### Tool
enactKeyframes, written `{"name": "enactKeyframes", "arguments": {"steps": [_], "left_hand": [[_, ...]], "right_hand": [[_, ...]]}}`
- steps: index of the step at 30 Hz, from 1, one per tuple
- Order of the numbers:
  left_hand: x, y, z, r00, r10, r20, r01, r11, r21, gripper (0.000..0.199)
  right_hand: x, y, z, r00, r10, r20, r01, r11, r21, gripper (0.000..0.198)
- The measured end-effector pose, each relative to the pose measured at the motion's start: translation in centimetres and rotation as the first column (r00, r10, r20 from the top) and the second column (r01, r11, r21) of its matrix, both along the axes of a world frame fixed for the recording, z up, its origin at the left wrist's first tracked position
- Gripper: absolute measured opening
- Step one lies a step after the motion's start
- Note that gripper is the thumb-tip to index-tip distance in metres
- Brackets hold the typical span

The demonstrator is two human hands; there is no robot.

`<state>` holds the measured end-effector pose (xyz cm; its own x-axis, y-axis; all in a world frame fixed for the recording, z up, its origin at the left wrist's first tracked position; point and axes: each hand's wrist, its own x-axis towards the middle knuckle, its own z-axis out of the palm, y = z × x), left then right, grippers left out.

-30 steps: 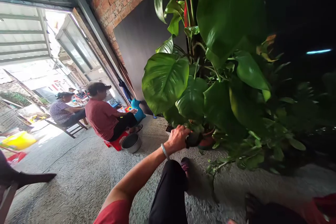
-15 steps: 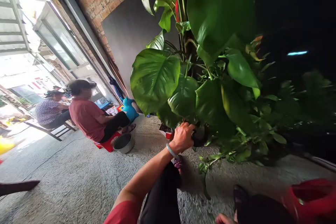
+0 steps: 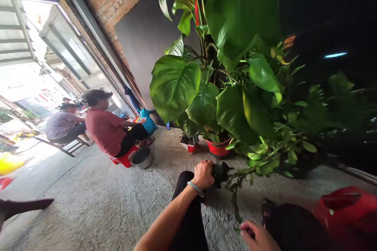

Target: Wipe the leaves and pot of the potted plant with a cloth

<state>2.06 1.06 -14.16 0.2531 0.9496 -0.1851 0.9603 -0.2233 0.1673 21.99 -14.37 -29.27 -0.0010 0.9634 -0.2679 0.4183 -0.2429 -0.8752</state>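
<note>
My left hand [image 3: 204,175], with a pale bangle on its wrist, is closed on a small dark plant pot [image 3: 220,172]. The pot is tipped on its side just above the floor, and leafy stems [image 3: 235,200] trail from it to the right and down. Low in the view, my right hand [image 3: 255,235] has loosely curled fingers with a gap between them and the thumb; nothing shows in it. It is close to the lower end of the hanging stem. Behind the pot stands a large broad-leaved plant [image 3: 176,86] in a red pot [image 3: 218,148].
A small white-and-red planter [image 3: 189,145] sits left of the red pot. A red bag-like item [image 3: 347,211] lies at the right. To the left, a person [image 3: 106,129] sits on a red stool beside a metal basin [image 3: 143,158]; another person [image 3: 63,123] sits farther back.
My left hand has drawn the dark pot down and toward me, out from under the big leaves, uncovering the red pot. My right hand has come further up into view.
</note>
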Motion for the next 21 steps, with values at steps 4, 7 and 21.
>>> {"name": "enactKeyframes", "arguments": {"steps": [4, 7, 21], "left_hand": [[-1.9, -4.1, 0.5, 0.93, 0.236, 0.282, -0.269, 0.959, 0.085, 0.035], [-0.6, -6.2, 0.5, 0.883, 0.233, 0.407, -0.287, 0.955, 0.076, 0.037], [2.9, -13.6, -0.6, 0.647, -0.273, 0.712, 0.218, 0.961, 0.17, 0.103]], "right_hand": [[-1.3, 0.8, 5.7, 0.941, -0.207, -0.268, 0.209, 0.978, -0.019, 0.048], [-3.5, 1.1, 10.5, 0.862, -0.168, -0.478, 0.199, 0.98, 0.013, 0.062], [-5.0, 1.1, 14.0, 0.492, -0.514, -0.703, 0.488, 0.831, -0.266, 0.061]]}}
